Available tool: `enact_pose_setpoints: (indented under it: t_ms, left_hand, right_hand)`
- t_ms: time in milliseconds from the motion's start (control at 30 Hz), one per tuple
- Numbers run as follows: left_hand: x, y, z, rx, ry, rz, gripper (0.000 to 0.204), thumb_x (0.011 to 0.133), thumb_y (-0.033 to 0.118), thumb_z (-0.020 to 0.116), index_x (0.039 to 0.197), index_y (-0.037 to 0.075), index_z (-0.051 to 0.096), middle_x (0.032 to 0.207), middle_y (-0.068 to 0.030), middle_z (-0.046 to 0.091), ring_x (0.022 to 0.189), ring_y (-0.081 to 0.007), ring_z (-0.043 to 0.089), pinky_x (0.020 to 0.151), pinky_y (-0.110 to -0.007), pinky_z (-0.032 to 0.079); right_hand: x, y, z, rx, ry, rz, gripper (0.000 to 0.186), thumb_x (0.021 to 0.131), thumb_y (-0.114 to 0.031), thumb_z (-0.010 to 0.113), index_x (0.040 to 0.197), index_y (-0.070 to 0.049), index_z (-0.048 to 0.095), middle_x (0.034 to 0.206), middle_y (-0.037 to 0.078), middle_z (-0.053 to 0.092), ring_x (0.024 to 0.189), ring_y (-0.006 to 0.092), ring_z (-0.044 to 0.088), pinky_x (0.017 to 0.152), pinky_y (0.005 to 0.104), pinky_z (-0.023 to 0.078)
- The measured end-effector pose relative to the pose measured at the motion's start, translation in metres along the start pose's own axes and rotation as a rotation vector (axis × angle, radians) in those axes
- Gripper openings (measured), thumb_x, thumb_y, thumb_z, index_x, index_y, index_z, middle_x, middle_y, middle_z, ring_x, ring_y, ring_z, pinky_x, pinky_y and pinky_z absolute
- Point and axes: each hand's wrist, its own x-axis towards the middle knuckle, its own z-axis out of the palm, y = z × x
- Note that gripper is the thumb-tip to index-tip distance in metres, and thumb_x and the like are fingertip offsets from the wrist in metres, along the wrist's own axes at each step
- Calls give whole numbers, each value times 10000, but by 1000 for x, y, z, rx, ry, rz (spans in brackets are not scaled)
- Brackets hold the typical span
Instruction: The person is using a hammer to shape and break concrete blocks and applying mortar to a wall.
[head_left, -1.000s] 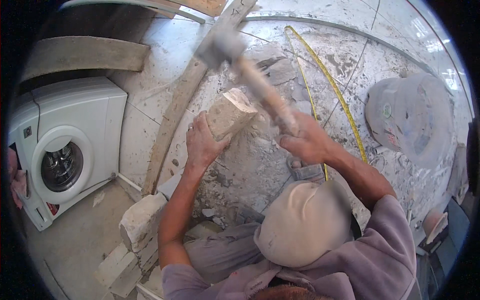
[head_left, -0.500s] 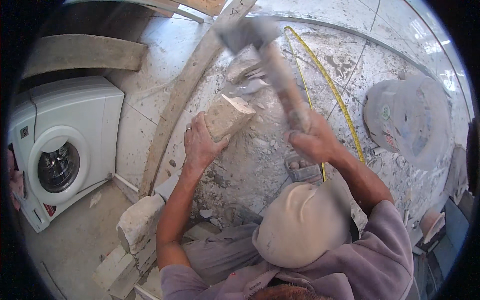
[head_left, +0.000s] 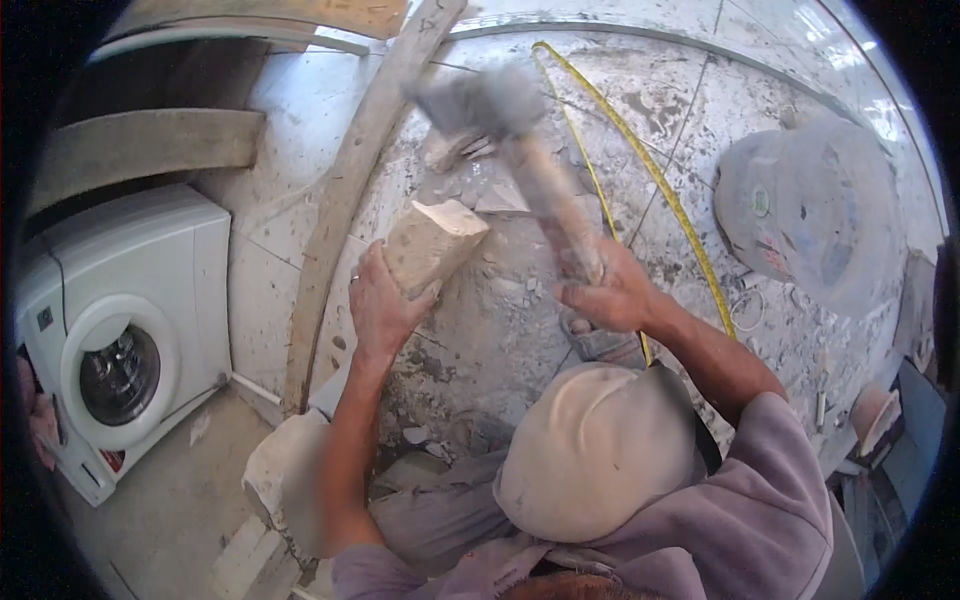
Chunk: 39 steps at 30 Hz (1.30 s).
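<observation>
A rough, pale block [head_left: 435, 250] was in front of the person [head_left: 740, 490], by a patch of grey dust [head_left: 490, 330]. Its far end looked broken and whiter than its side. The left hand [head_left: 385, 305] was on the near left part of the block, with its fingers curled on one side and its thumb [head_left: 425, 298] on the other, so it was gripping it. The right hand [head_left: 612, 288] was to the right of the block, and its fingers were wrapped tight around the handle [head_left: 555, 195] of a big hammer [head_left: 500, 105]. The hammer looked blurry. Its head was past the block, and I could see a gap between them. Broken stones [head_left: 447, 150] lay past the block too. To the right of the block, a yellow measuring tape [head_left: 662, 182] made a bent line on the dirty floor, and farther right was a big see-through tub [head_left: 755, 210]. To the left of the block lay a long wooden beam [head_left: 345, 180], and well to the left stood a white washing machine [head_left: 190, 270] with a round door [head_left: 120, 375].
</observation>
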Motion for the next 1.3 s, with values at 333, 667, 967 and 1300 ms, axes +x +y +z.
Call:
enact_pose_setpoints:
  t_ms: [333,667,967,1300]
  left_hand:
    - [0,0,9,-21,50,52,907,609,317,771,1279,-41,274,1190,-236,423,1067,-388,440,904,-468,358]
    - [-5,2,8,40,23,-17,931,594,299,783,1286,-45,263,1193,-242,424,1084,-398,437,908,-474,356]
    - [-9,-2,1,50,-34,-76,948,575,278,793,1293,-37,261,1231,-231,400,1136,-381,404,930,-459,347]
    - [-8,-5,11,-28,-21,-73,952,570,256,800,1295,-35,255,1216,-233,403,1128,-389,403,944,-468,328]
  right_hand:
    - [6,72,-14,-108,-204,442,300,700,-176,628,931,-10,533,760,60,519,740,163,505,673,329,429]
    - [20,52,-3,-223,14,-395,326,707,-133,594,987,8,506,772,115,541,730,244,532,678,355,431]
    - [35,4,-5,70,-48,190,442,683,-148,638,1077,-6,495,903,116,561,828,238,534,736,362,438]
    - [41,61,12,-151,-312,502,536,678,-118,621,1182,-16,472,909,196,585,844,298,585,774,390,448]
